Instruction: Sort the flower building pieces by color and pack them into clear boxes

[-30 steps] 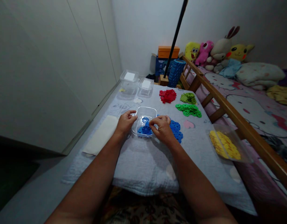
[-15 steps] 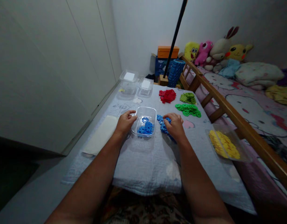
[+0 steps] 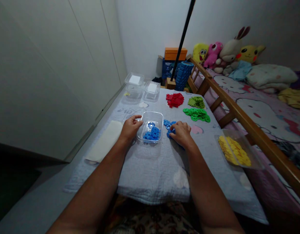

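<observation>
A clear plastic box (image 3: 159,115) holding several blue flat pieces (image 3: 152,133) stands on a grey quilted cloth (image 3: 150,169). My left hand (image 3: 130,127) grips the box's left rim, fingers curled on its edge. My right hand (image 3: 181,134) lies on the pile of blue pieces (image 3: 167,123) just right of the box, its fingers bent down and closed on some of them. Most of that pile is hidden under the hand.
Piles of red pieces (image 3: 175,99), light green pieces (image 3: 196,102) and darker green pieces (image 3: 196,114) lie farther back. A bag of yellow pieces (image 3: 234,151) is at the right. Two clear boxes (image 3: 143,87) stand at the back left; a wooden bed rail (image 3: 240,118) runs along the right.
My right hand left the box, moved right onto the loose blue pile and now closes on pieces there. The left hand has kept its hold on the box.
</observation>
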Action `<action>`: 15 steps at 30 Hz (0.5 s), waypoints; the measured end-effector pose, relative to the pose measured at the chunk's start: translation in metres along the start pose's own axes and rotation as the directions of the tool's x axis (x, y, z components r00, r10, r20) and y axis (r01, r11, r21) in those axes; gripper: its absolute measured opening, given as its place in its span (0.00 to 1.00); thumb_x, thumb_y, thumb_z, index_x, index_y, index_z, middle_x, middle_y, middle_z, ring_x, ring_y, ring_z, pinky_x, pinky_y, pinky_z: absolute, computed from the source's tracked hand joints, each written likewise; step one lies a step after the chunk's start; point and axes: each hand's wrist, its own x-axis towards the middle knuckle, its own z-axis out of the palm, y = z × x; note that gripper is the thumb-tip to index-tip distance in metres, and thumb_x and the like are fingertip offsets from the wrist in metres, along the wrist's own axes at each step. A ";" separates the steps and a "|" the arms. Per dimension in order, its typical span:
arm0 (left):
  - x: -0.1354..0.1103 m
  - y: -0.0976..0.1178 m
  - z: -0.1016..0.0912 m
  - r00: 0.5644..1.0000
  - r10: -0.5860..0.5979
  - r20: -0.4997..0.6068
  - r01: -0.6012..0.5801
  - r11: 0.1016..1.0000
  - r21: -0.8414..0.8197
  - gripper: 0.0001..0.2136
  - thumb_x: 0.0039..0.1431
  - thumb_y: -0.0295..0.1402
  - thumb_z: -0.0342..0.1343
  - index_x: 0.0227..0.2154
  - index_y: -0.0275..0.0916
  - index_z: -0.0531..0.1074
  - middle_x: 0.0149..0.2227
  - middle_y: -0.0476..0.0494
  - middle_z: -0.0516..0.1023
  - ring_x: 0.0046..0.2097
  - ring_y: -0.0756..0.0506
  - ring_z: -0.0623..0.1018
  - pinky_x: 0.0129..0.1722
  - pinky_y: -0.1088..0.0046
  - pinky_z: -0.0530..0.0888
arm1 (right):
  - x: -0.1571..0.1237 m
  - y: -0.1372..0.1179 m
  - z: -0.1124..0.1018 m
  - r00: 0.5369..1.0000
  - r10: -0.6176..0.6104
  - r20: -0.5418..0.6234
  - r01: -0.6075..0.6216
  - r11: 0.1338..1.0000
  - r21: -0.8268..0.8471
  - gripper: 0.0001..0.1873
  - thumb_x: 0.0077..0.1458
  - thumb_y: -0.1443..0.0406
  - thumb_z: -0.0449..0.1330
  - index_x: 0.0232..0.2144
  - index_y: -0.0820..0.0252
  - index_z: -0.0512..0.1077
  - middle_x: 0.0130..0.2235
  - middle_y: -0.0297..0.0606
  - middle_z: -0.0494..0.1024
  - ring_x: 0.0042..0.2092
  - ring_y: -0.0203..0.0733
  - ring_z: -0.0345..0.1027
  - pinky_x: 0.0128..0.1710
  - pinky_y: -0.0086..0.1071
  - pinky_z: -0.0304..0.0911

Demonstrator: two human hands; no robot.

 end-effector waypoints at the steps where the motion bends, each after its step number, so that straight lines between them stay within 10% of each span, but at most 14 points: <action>1: 0.000 -0.001 0.000 1.000 -0.001 0.002 0.001 1.000 -0.001 0.24 0.48 0.42 0.64 0.47 0.34 0.76 0.20 0.58 0.59 0.22 0.53 0.59 0.23 0.76 0.55 | 0.001 0.000 -0.001 1.000 0.009 0.002 -0.009 0.999 0.034 0.10 0.54 0.65 0.63 0.39 0.53 0.80 0.48 0.44 0.76 0.52 0.54 0.62 0.53 0.45 0.53; 10: -0.001 0.002 0.000 1.000 0.001 0.002 -0.001 1.000 0.019 0.23 0.49 0.42 0.63 0.47 0.33 0.76 0.20 0.58 0.59 0.22 0.53 0.58 0.22 0.75 0.54 | 0.007 0.009 -0.008 0.990 0.033 -0.136 0.069 0.733 0.676 0.05 0.52 0.62 0.61 0.29 0.57 0.74 0.29 0.33 0.74 0.33 0.40 0.66 0.36 0.34 0.60; 15: -0.001 0.003 0.000 1.000 0.007 0.008 -0.007 1.000 0.024 0.23 0.48 0.41 0.63 0.46 0.33 0.76 0.20 0.58 0.58 0.22 0.53 0.58 0.23 0.75 0.54 | 0.002 -0.010 -0.013 0.947 0.050 -0.319 0.221 0.618 0.754 0.06 0.53 0.60 0.63 0.29 0.55 0.74 0.32 0.33 0.77 0.37 0.42 0.69 0.43 0.36 0.63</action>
